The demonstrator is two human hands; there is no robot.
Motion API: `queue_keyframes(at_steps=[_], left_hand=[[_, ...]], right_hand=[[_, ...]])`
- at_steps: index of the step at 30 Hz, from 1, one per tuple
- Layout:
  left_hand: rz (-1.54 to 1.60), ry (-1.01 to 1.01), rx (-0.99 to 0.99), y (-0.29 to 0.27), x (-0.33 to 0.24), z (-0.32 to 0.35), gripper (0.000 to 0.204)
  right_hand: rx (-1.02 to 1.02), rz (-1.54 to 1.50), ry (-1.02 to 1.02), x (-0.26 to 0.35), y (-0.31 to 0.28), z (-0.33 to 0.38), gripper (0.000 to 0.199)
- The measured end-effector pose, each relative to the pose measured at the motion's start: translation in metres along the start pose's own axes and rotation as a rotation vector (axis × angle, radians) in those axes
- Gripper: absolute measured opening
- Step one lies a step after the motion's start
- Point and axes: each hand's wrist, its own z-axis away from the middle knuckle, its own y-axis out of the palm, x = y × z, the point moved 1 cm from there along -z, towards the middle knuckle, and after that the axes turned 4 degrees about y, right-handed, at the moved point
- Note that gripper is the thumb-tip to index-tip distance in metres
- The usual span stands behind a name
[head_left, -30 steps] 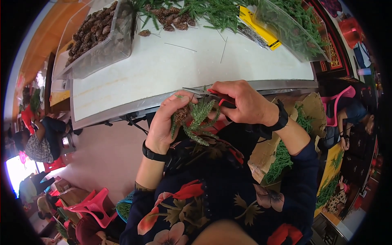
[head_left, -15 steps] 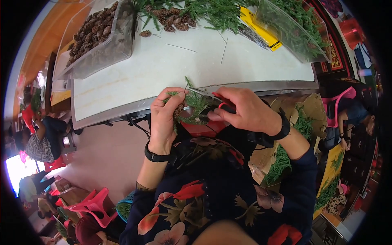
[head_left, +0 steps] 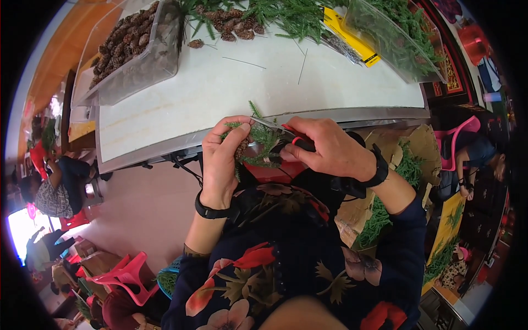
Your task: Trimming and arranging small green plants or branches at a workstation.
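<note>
My left hand (head_left: pixel 224 146) is closed around a brown pine cone (head_left: pixel 242 149) and a green artificial pine sprig (head_left: pixel 265 138), pinching near the cone's top. My right hand (head_left: pixel 330 147) grips pliers (head_left: pixel 300 142) with red and black handles. Their metal jaws point left and reach to the left fingertips, above the cone. Whatever lies between the jaws is too small to make out. Both hands are just off the near edge of the white table (head_left: pixel 231 91).
Several pine cones fill a clear bin (head_left: pixel 129 60); others lie loose (head_left: pixel 236 25). Thin wires (head_left: pixel 302 66) and a yellow package (head_left: pixel 352 41) are on the table. Greenery fills another clear bin (head_left: pixel 401 47) and a cardboard box (head_left: pixel 357 217). A pink stool (head_left: pixel 129 278) and other people surround me.
The plier jaws have shifted slightly left, closer to my left fingertips. Both hands keep their grips and otherwise hardly move.
</note>
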Motion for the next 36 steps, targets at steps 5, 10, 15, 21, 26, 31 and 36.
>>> queue_keyframes(at_steps=[5, 10, 15, 21, 26, 31, 36], left_hand=[[-0.012, 0.005, -0.003, -0.002, 0.003, -0.001, 0.012], [-0.016, 0.003, -0.015, -0.002, 0.004, -0.002, 0.012], [-0.026, -0.006, -0.026, -0.002, 0.004, -0.002, 0.014], [0.002, -0.118, 0.075, -0.01, 0.007, -0.008, 0.021], [0.087, -0.177, 0.133, -0.004, 0.008, -0.006, 0.028], [0.2, -0.217, 0.163, -0.008, 0.013, -0.007, 0.021], [0.033, -0.04, 0.043, 0.0, 0.007, -0.002, 0.026]], right_hand=[[-0.01, 0.072, -0.014, 0.001, 0.0, -0.001, 0.026], [-0.033, 0.122, -0.045, 0.0, 0.001, -0.001, 0.026], [-0.009, 0.109, 0.017, 0.001, 0.003, -0.002, 0.029], [-0.15, 0.521, -0.034, 0.002, 0.005, -0.001, 0.031], [-0.379, 1.297, -0.215, 0.016, 0.001, -0.001, 0.039], [-0.404, 1.495, -0.338, 0.035, -0.008, 0.0, 0.049], [-0.208, 0.789, -0.042, 0.035, -0.027, 0.007, 0.051]])
